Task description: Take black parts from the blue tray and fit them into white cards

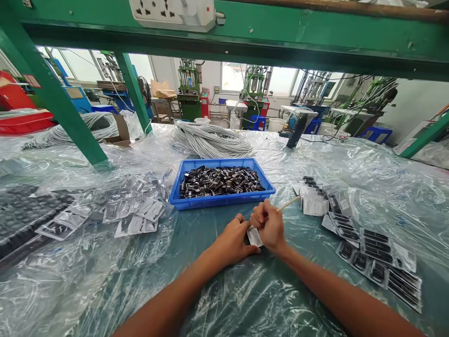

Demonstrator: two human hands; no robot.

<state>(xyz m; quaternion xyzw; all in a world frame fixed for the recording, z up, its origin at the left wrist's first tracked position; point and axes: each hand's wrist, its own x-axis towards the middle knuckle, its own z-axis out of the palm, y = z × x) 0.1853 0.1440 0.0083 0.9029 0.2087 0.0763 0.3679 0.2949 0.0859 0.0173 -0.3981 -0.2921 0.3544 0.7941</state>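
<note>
Just in front of the blue tray [213, 204], my left hand [233, 238] grips a small whitish flat piece [255, 237], partly hidden by the fingers. My right hand [270, 227] is closed around a thin pale stick [289, 203] that points up to the right. Its lower end is hidden in the fist, which is close against the whitish piece. Many small black and silver parts [220, 180] fill the tray.
Clear packs [149, 215] lie to the left, beside a large dark batch of parts [28, 213]. Packs with black pieces [379, 262] are laid out at right. A coil of grey cable [213, 140] is behind the tray. A green frame [315, 35] crosses overhead.
</note>
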